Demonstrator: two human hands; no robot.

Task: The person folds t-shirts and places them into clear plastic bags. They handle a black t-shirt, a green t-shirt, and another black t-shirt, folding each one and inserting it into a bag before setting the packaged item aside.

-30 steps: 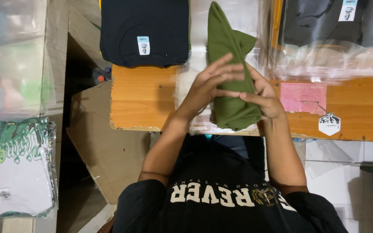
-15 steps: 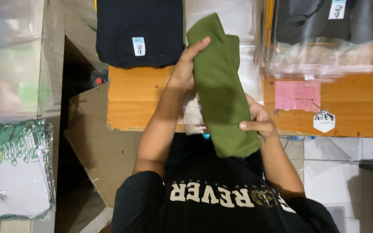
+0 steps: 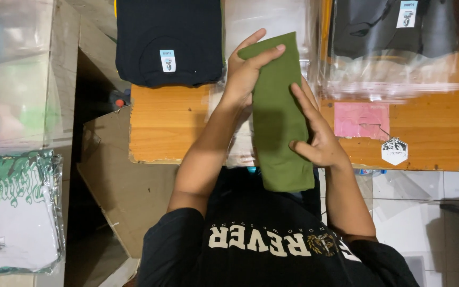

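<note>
Lying between both hands: green folded shirt.

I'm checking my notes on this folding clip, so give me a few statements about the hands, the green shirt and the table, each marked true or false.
1. Both hands hold the green shirt. True: the left hand grips its far end, the right hand its side.
2. The green shirt is spread out flat and unfolded. False: it is folded into a long narrow strip.
3. A black shirt lies on the table left of the left hand. True.
4. The pink paper lies under the black shirt. False: it lies bare on the table, right of the right hand.
5. The green shirt is sealed in a plastic bag. False: it is bare in the hands.
</note>
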